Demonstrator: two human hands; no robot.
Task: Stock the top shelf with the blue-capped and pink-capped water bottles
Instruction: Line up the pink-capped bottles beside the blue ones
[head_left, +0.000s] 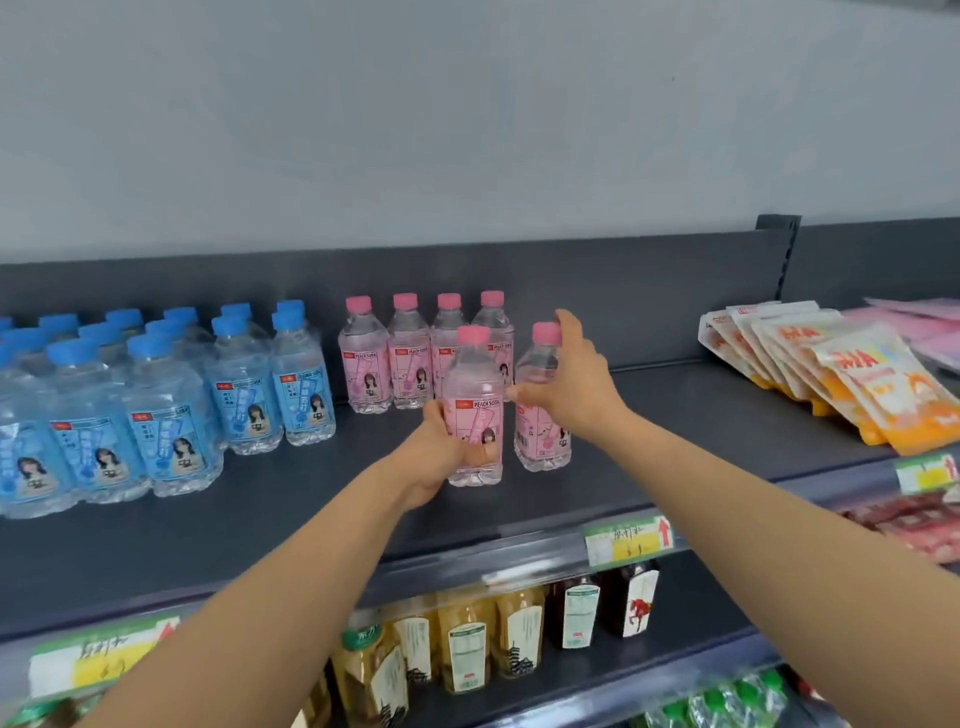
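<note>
On the dark top shelf (260, 519), several blue-capped bottles (244, 395) stand grouped at the left. A row of several pink-capped bottles (405, 358) stands at the back centre. My left hand (441, 452) grips the lower body of a pink-capped bottle (475, 384) standing on the shelf in front of that row. Just to its right, my right hand (571, 379) holds the shoulder of a second pink-capped bottle (540, 441), with a finger up beside its cap.
Orange and white snack pouches (831, 379) lean at the right end of the top shelf. Price tags (628, 540) line the shelf's front edge. The shelf below holds yellow and dark drink bottles (493, 634). A grey wall rises behind.
</note>
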